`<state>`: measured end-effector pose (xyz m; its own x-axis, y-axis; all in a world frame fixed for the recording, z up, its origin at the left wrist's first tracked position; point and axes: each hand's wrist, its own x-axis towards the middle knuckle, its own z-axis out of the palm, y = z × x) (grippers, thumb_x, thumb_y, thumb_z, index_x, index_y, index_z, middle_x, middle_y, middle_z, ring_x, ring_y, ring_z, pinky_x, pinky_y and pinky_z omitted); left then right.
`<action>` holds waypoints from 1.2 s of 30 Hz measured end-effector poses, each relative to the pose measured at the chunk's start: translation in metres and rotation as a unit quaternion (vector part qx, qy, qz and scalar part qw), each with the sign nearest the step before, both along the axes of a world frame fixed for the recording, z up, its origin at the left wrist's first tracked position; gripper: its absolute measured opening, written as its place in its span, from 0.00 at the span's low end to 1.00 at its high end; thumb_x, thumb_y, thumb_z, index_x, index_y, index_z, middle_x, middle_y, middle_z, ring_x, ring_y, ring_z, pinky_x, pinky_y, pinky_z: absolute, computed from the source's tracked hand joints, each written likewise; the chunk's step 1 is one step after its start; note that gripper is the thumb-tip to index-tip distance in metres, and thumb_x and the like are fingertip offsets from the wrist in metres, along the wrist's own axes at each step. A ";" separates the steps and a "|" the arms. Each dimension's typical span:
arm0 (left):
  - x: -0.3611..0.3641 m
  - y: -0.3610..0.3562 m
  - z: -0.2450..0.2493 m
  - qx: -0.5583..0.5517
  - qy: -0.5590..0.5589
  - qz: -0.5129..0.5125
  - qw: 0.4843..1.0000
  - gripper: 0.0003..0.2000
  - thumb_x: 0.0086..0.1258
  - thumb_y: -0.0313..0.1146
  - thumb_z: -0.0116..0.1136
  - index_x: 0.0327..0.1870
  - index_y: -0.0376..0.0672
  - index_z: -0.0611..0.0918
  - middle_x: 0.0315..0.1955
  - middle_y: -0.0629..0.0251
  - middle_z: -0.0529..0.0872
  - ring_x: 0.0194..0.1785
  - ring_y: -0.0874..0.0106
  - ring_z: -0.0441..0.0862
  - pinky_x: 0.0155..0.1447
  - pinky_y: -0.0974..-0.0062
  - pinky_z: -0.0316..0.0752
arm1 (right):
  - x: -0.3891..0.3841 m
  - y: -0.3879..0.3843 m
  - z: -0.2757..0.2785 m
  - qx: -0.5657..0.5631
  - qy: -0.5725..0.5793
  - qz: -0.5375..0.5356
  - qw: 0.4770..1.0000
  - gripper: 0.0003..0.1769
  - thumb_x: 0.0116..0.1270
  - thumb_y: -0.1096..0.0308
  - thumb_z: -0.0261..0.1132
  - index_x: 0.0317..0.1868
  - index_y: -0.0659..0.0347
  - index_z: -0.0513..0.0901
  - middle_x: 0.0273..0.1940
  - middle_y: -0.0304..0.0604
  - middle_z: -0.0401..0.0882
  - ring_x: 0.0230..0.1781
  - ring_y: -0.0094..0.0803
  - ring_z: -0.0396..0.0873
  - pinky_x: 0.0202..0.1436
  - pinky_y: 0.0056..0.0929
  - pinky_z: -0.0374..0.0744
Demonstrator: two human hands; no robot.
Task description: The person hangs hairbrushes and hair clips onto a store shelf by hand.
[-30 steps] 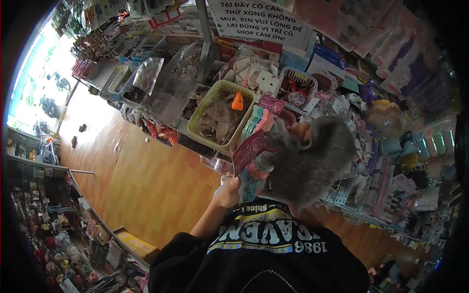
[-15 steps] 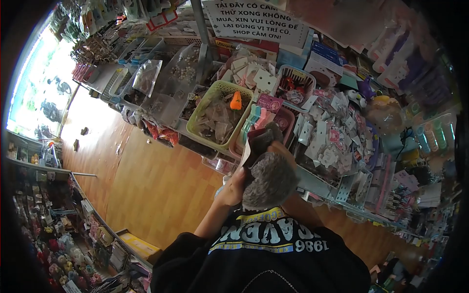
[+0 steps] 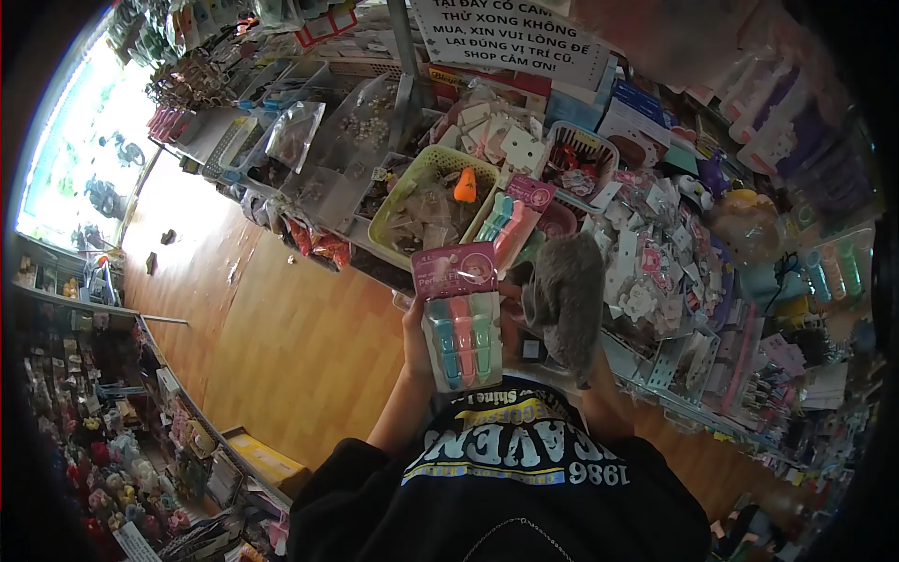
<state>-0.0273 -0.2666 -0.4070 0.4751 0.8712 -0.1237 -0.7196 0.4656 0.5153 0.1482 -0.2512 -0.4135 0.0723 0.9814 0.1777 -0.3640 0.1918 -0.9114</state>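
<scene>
Upright in my left hand [image 3: 417, 342] is a blister pack of plastic hair clips [image 3: 463, 339], with a purple header card and blue, pink and green clips facing me. My fingers grip its left edge. A grey fluffy duster cloth [image 3: 567, 304] covers most of my right hand [image 3: 511, 304], whose fingers show dimly by the pack's right edge. Beyond both hands, a similar clip pack [image 3: 506, 225] leans in a pink basket [image 3: 559, 220]. Left of it stands a yellow-green basket [image 3: 382, 225] of small bagged items with an orange piece [image 3: 465, 185] on top.
Carded accessories [image 3: 641, 258] are heaped on the right of the display. A dark basket [image 3: 599, 150] stands behind them, below a printed sign [image 3: 510, 39]. A metal post [image 3: 405, 56] rises at the back. Shelves of small goods [image 3: 122, 450] line the lower left, beside the wooden floor [image 3: 281, 347].
The hair clip pack has turned so its front faces me. The grey duster cloth has moved right, away from the pack. The view has shifted slightly.
</scene>
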 end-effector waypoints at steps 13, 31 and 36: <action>-0.015 -0.003 -0.023 -0.019 0.222 -0.163 0.961 0.25 0.70 0.50 0.37 0.57 0.38 0.68 0.49 0.58 0.76 0.48 0.67 0.77 0.56 0.72 0.70 | -0.005 0.006 0.017 -0.048 -0.177 0.118 0.976 0.13 0.54 0.76 0.64 0.42 0.66 0.78 0.32 0.37 0.78 0.29 0.20 0.74 0.34 0.18 0.73; -0.014 0.030 0.023 0.612 0.652 0.043 0.446 0.54 0.32 0.40 0.72 0.67 0.42 0.55 0.48 0.59 0.75 0.54 0.62 0.69 0.58 0.66 0.59 | 0.014 -0.002 -0.004 -0.111 -0.118 0.147 0.976 0.18 0.63 0.70 0.59 0.52 0.68 0.71 0.41 0.41 0.77 0.38 0.22 0.75 0.41 0.20 0.73; -0.025 0.034 0.035 0.524 0.707 0.235 0.413 0.43 0.37 0.36 0.72 0.62 0.46 0.65 0.51 0.60 0.75 0.59 0.62 0.68 0.61 0.70 0.60 | 0.014 -0.008 -0.003 -0.155 -0.121 0.091 0.976 0.12 0.60 0.70 0.63 0.43 0.68 0.79 0.35 0.41 0.81 0.35 0.20 0.77 0.42 0.19 0.74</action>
<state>-0.0526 -0.2328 -0.3723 0.3218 0.7522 0.5750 0.7611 -0.5667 0.3154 0.1627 -0.2596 -0.4163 -0.1149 0.9836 -0.1390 -0.1339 -0.1540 -0.9790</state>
